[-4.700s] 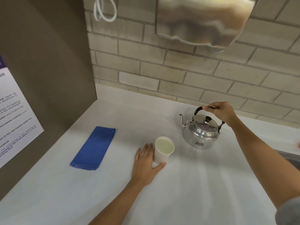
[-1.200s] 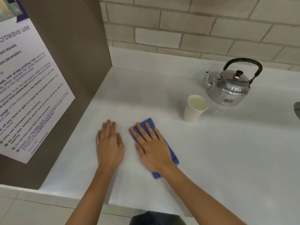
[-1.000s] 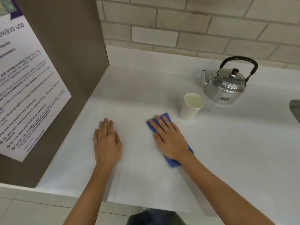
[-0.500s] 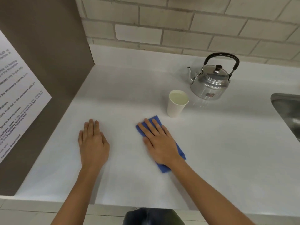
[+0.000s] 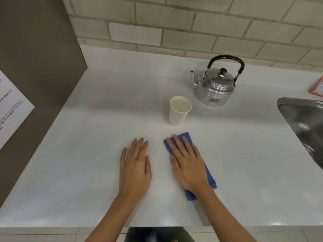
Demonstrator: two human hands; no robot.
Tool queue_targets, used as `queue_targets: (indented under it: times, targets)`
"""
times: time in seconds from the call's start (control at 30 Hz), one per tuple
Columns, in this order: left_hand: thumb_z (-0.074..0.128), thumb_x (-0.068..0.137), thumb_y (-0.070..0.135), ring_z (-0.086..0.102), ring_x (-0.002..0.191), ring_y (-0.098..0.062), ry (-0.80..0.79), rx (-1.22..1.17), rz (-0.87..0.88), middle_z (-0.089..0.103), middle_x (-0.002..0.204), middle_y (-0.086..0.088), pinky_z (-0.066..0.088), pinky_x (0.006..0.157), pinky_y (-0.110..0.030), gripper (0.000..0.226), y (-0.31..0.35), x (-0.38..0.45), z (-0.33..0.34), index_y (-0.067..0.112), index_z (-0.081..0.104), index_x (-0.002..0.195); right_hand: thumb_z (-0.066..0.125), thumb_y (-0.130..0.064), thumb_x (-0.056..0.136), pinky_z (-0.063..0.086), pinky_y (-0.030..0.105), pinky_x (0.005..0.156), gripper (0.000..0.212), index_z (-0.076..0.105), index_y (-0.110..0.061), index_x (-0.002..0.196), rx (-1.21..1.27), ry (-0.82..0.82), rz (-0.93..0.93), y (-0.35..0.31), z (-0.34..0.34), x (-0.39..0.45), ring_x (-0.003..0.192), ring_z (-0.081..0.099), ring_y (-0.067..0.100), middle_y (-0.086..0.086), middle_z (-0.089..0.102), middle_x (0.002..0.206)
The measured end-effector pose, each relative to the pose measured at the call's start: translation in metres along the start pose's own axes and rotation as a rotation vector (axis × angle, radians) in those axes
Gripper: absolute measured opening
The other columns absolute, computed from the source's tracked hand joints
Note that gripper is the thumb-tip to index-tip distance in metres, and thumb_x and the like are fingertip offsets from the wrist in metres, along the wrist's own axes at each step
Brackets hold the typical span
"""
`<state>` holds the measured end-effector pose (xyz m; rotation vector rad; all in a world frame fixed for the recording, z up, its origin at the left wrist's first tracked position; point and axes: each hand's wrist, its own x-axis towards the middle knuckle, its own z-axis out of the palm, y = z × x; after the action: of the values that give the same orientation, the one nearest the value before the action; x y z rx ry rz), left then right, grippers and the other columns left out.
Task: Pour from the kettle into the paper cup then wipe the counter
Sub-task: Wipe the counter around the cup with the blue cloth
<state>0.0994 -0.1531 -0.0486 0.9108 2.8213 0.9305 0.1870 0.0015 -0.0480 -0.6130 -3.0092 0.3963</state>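
Note:
A shiny metal kettle (image 5: 215,88) with a black handle stands upright at the back of the white counter (image 5: 87,137). Just in front of it and to its left is a white paper cup (image 5: 178,116), filled with pale liquid. My right hand (image 5: 188,165) lies flat, palm down, pressing on a folded blue cloth (image 5: 210,179) in front of the cup. The cloth's far corner shows past my fingertips. My left hand (image 5: 135,168) rests flat on the bare counter beside it, fingers together, holding nothing.
A steel sink (image 5: 304,119) is sunk into the counter at the right. A red packet (image 5: 317,88) lies behind it. A brown side panel (image 5: 35,58) with a paper notice (image 5: 10,109) closes the left side. A brick wall runs along the back.
My right hand has slid the blue cloth to the right, from left of the cup to just in front of it. My left hand has also moved right along the counter.

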Motion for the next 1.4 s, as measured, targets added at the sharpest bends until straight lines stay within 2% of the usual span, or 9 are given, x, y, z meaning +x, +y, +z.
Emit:
queue_targets:
  times: [0.17,0.3,0.4,0.6,0.83,1.07,1.23,1.33,1.4]
  targets:
    - [0.04,0.099,0.015,0.028,0.146,-0.017,-0.041,0.006,0.013,0.039,0.154,-0.004,0.015,0.122,-0.046,0.047,0.003,-0.012,0.008,0.012,0.039,0.146,0.02,-0.039,0.106,0.003,0.035,0.123,0.052,0.006,-0.043,0.156,-0.002,-0.058,-0.209,0.004,0.009,-0.041,0.153,0.002,0.009,-0.019,0.005,0.165]
    - [0.035,0.097,0.024,0.027,0.146,-0.015,-0.048,0.015,0.03,0.038,0.154,-0.001,0.017,0.122,-0.047,0.049,0.001,-0.012,0.006,0.014,0.042,0.145,0.022,-0.037,0.106,0.007,0.034,0.123,0.053,0.003,-0.042,0.155,-0.056,0.009,0.054,0.082,-0.019,-0.032,0.153,0.0,0.007,-0.02,0.001,0.164]
    - [0.039,0.099,0.02,0.028,0.146,-0.017,-0.051,0.033,0.038,0.037,0.154,-0.003,0.017,0.122,-0.048,0.045,0.002,-0.013,0.008,0.014,0.043,0.144,0.023,-0.034,0.106,0.008,0.037,0.123,0.054,0.001,-0.04,0.155,-0.074,0.042,0.237,0.077,-0.023,0.008,0.154,0.001,0.015,-0.016,0.0,0.165]
    - [0.035,0.095,0.023,0.032,0.145,-0.021,-0.049,0.064,0.036,0.04,0.153,-0.005,0.018,0.121,-0.047,0.05,0.004,-0.013,0.006,0.012,0.046,0.142,0.016,-0.039,0.104,0.003,0.034,0.122,0.053,0.004,-0.043,0.156,-0.005,-0.033,-0.052,0.03,0.0,-0.055,0.153,0.0,0.01,-0.018,0.006,0.165]
    - [0.042,0.1,0.018,0.022,0.148,-0.02,-0.094,0.063,0.012,0.033,0.157,-0.005,0.011,0.123,-0.047,0.046,0.007,-0.011,0.006,0.013,0.04,0.145,0.023,-0.033,0.106,0.005,0.035,0.123,0.054,0.002,-0.039,0.155,-0.064,0.022,0.235,0.084,-0.023,-0.014,0.154,-0.001,0.014,-0.017,-0.002,0.164]
    - [0.045,0.098,0.023,0.019,0.149,-0.018,-0.131,0.076,0.097,0.031,0.158,-0.004,0.005,0.122,-0.05,0.05,0.046,-0.005,0.023,0.016,0.037,0.147,0.016,-0.041,0.105,-0.004,0.032,0.123,0.052,0.002,-0.045,0.155,0.032,-0.006,0.019,0.051,-0.003,-0.073,0.153,-0.005,0.007,-0.02,0.001,0.165]
    - [0.038,0.1,0.027,0.012,0.15,-0.015,-0.197,0.061,0.142,0.025,0.16,0.0,0.0,0.123,-0.046,0.05,0.063,-0.003,0.035,0.018,0.032,0.149,0.016,-0.038,0.105,0.004,0.036,0.124,0.052,0.0,-0.041,0.154,-0.022,0.065,0.37,0.141,-0.033,-0.071,0.153,-0.003,0.01,-0.019,-0.002,0.164]
    - [0.035,0.101,0.028,0.01,0.15,-0.013,-0.212,0.058,0.154,0.021,0.161,0.001,-0.002,0.123,-0.045,0.05,0.068,-0.002,0.041,0.019,0.03,0.15,0.021,-0.034,0.106,0.006,0.041,0.124,0.054,0.003,-0.038,0.156,-0.009,0.103,0.545,0.143,-0.036,-0.029,0.154,0.0,0.017,-0.014,0.0,0.166]
    - [0.034,0.101,0.028,0.008,0.151,-0.013,-0.227,0.062,0.171,0.019,0.162,0.001,-0.002,0.123,-0.045,0.051,0.072,-0.002,0.045,0.02,0.029,0.15,0.022,-0.034,0.106,0.009,0.042,0.123,0.054,0.004,-0.039,0.156,-0.033,0.106,0.513,0.131,-0.032,-0.025,0.154,0.002,0.018,-0.014,0.003,0.166]
